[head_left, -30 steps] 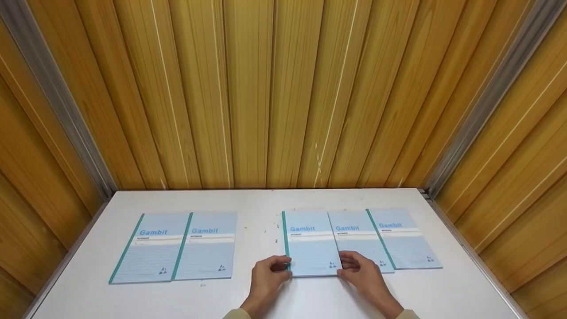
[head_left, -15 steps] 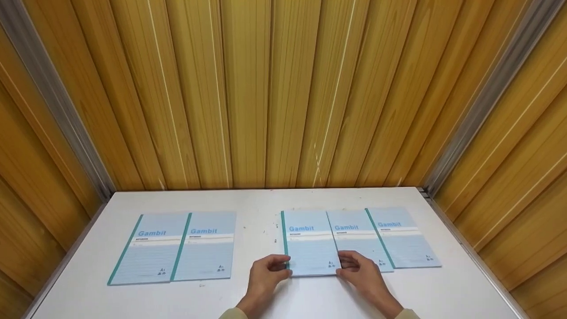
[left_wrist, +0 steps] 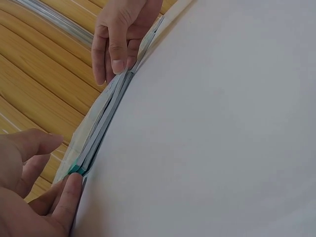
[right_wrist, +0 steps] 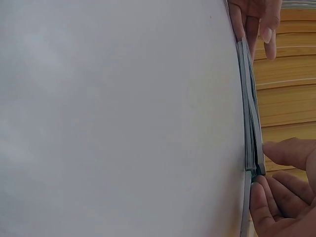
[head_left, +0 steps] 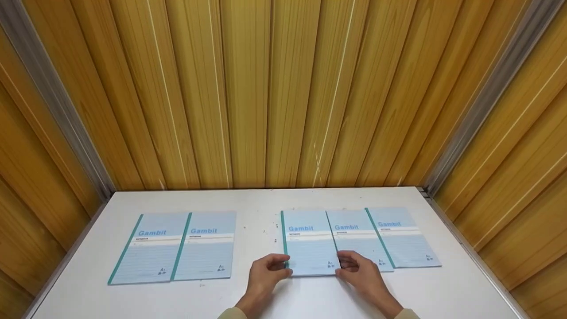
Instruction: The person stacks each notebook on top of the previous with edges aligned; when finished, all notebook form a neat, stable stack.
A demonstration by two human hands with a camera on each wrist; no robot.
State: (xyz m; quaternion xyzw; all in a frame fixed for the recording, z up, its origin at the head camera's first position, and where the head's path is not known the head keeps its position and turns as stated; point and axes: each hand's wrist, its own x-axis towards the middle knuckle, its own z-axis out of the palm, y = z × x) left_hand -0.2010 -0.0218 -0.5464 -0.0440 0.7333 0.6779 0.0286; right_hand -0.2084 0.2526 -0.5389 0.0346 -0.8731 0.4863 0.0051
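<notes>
A pale blue "Gambit" notebook (head_left: 310, 248) with a teal spine lies between my two hands, in the middle of the table. My left hand (head_left: 267, 277) holds its lower left corner, thumb and fingers at the spine. At the lower right corner my right hand (head_left: 362, 277) grips the opposite edge. Seen edge-on in the left wrist view, the notebook pile (left_wrist: 106, 123) shows more than one layer. In the right wrist view the upper notebook (right_wrist: 256, 133) slants away from the layer under it near my right hand.
Two more notebooks lie to the right, one (head_left: 361, 243) close against the held one and another (head_left: 406, 243) overlapping it. At the left, two notebooks (head_left: 150, 252) (head_left: 206, 252) lie side by side. The white table (head_left: 257, 201) meets a wood-patterned wall (head_left: 248, 110) behind.
Both hands stay at the same notebook. A dark line along its right edge shows slightly more, and the right fingertips sit a touch further left.
</notes>
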